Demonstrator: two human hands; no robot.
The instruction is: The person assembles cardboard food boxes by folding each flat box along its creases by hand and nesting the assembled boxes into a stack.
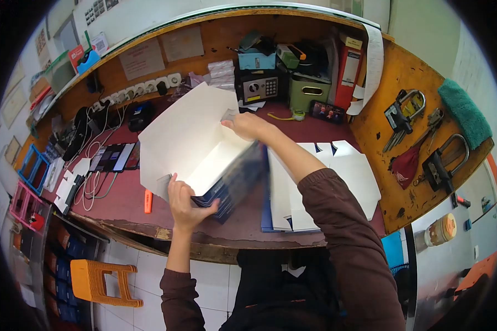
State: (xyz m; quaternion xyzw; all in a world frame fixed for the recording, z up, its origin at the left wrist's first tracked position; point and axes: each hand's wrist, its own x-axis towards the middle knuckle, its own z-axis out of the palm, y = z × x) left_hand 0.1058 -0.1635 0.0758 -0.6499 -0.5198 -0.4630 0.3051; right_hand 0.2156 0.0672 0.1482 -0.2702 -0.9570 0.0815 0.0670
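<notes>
A cardboard box (190, 116), white inside and dark blue with print outside, stands partly folded above the desk, its large flap raised at the back. At its near left corner my left hand (186, 205) grips the cardboard, thumb on the blue side. My right hand (249, 127) pinches the far right corner, where a small tab is folded in. The blue side is blurred by motion. To the right lies a stack of flat white-and-blue box blanks (326, 185), partly behind my right forearm.
An orange highlighter (148, 201) lies left of the box. Several phones (113, 157) and white cables (91, 185) sit farther left. At the back stand a small safe (261, 88), a green bin (308, 95) and a red binder (348, 74). Padlocks (404, 112) hang on the right panel.
</notes>
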